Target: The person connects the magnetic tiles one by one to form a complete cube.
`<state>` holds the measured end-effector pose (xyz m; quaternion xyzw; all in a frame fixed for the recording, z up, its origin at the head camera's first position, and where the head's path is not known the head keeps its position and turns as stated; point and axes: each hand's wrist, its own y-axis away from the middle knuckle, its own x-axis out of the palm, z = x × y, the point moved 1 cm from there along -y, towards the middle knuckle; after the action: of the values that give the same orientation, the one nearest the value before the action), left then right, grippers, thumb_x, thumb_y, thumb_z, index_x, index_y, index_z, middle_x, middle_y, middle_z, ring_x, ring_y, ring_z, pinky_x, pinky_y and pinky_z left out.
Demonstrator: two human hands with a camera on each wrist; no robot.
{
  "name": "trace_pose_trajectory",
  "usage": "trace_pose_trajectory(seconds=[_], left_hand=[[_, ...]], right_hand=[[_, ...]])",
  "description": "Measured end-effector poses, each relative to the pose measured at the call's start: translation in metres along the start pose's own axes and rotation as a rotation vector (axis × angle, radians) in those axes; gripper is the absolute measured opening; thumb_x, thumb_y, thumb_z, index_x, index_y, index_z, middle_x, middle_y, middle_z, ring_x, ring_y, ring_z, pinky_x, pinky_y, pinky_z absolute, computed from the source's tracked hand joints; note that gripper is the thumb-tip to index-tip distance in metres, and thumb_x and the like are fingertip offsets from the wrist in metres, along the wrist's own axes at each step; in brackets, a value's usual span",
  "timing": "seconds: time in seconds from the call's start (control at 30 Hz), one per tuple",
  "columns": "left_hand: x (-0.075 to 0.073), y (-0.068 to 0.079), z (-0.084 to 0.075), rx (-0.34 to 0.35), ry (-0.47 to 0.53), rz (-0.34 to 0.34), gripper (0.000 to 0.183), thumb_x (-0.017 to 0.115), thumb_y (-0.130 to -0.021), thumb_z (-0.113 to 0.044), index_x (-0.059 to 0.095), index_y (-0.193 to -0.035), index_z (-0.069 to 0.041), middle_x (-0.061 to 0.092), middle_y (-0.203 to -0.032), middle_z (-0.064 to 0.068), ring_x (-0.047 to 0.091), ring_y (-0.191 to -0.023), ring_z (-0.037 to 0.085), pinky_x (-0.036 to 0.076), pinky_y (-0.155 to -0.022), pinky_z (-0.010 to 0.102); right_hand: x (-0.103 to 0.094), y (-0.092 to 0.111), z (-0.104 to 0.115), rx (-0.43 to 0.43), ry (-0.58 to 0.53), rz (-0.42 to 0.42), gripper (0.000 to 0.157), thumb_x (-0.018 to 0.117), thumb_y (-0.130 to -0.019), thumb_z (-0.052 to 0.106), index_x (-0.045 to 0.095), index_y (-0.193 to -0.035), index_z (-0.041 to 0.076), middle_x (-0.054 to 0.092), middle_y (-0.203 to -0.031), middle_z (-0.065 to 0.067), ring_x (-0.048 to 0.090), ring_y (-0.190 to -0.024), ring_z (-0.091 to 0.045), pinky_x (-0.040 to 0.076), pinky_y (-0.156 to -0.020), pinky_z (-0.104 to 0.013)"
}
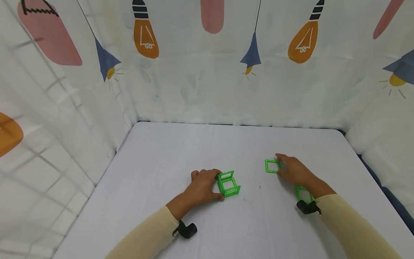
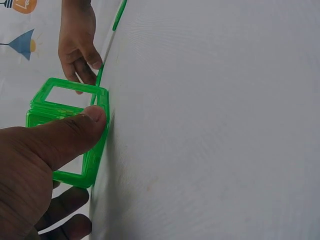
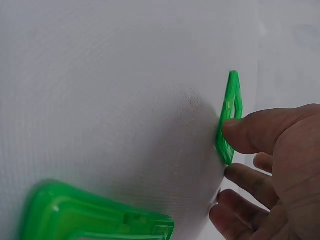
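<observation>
My left hand (image 1: 202, 187) grips a small open structure of green square frame tiles (image 1: 231, 192) joined at their edges, low over the white table. In the left wrist view its thumb (image 2: 75, 132) lies across the near side of the structure, with sides standing up from a base. Farther right, my right hand (image 1: 297, 172) pinches the edge of a single green square frame tile (image 1: 266, 166). The right wrist view has the thumb on that tile (image 3: 230, 100), with the other fingers curled below it. Another green frame tile (image 1: 298, 193) lies under the right wrist, partly hidden by it.
The white table (image 1: 194, 144) runs back to a white cloth wall (image 1: 207, 90) printed with lamps and bulbs. Similar cloth hangs along the left and right sides. A black wrist camera (image 1: 187, 230) sticks out from the left cuff, another (image 1: 305, 207) from the right.
</observation>
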<state>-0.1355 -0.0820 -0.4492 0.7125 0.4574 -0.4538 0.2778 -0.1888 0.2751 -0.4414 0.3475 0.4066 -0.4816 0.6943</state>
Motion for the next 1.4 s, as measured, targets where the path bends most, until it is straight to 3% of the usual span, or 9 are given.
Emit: trace_pose_trajectory(seconds=[0.33, 0.57, 0.73, 0.83, 1.07, 1.4], left_hand=[[-0.001, 0.001, 0.002, 0.013, 0.006, -0.005, 0.075, 0.094, -0.072, -0.041, 0.06, -0.133, -0.017, 0.064, -0.108, -0.009, 0.057, -0.103, 0.017, 0.029, -0.094, 0.049], [-0.001, 0.002, 0.003, 0.019, -0.001, -0.007, 0.072, 0.094, -0.073, -0.04, 0.06, -0.132, -0.017, 0.064, -0.108, -0.008, 0.057, -0.105, 0.018, 0.029, -0.095, 0.05], [0.0, 0.002, 0.003, 0.016, 0.0, -0.009, 0.072, 0.094, -0.072, -0.04, 0.061, -0.131, -0.017, 0.064, -0.108, -0.009, 0.057, -0.105, 0.018, 0.029, -0.095, 0.05], [0.0, 0.001, 0.002, 0.014, 0.002, -0.011, 0.07, 0.094, -0.072, -0.041, 0.061, -0.13, -0.017, 0.064, -0.107, -0.009, 0.056, -0.103, 0.018, 0.029, -0.095, 0.05], [0.002, 0.001, 0.002, 0.009, 0.001, -0.011, 0.07, 0.095, -0.071, -0.04, 0.062, -0.128, -0.018, 0.063, -0.105, -0.009, 0.056, -0.101, 0.016, 0.028, -0.097, 0.049], [0.001, 0.0, 0.004, 0.013, -0.016, -0.006, 0.063, 0.09, -0.077, -0.04, 0.062, -0.13, -0.018, 0.064, -0.107, -0.009, 0.057, -0.104, 0.017, 0.03, -0.097, 0.05]], right_hand=[[0.0, 0.001, -0.003, -0.021, -0.024, -0.033, 0.068, 0.074, -0.092, 0.011, 0.042, -0.15, -0.004, 0.059, -0.137, -0.027, 0.048, -0.13, -0.048, 0.039, -0.103, -0.063], [0.001, 0.003, -0.001, -0.007, -0.016, -0.061, 0.06, 0.078, -0.089, 0.013, 0.055, -0.143, -0.001, 0.053, -0.141, -0.029, 0.045, -0.131, -0.05, 0.038, -0.103, -0.065], [0.001, 0.004, 0.0, -0.004, -0.007, -0.078, 0.058, 0.079, -0.088, 0.013, 0.057, -0.14, 0.0, 0.052, -0.14, -0.029, 0.04, -0.133, -0.052, 0.036, -0.104, -0.067], [0.001, 0.004, -0.001, 0.005, -0.017, -0.079, 0.058, 0.079, -0.088, 0.014, 0.057, -0.14, 0.001, 0.055, -0.137, -0.029, 0.043, -0.13, -0.051, 0.039, -0.1, -0.067], [0.002, 0.007, -0.005, 0.062, -0.031, -0.066, 0.054, 0.075, -0.093, 0.021, 0.052, -0.142, 0.012, 0.068, -0.116, -0.02, 0.062, -0.106, -0.037, 0.05, -0.08, -0.052], [-0.001, 0.013, 0.006, 0.046, -0.033, -0.164, 0.034, 0.067, -0.101, 0.023, 0.063, -0.134, 0.014, 0.073, -0.112, -0.011, 0.065, -0.09, -0.025, 0.047, -0.064, -0.037]])
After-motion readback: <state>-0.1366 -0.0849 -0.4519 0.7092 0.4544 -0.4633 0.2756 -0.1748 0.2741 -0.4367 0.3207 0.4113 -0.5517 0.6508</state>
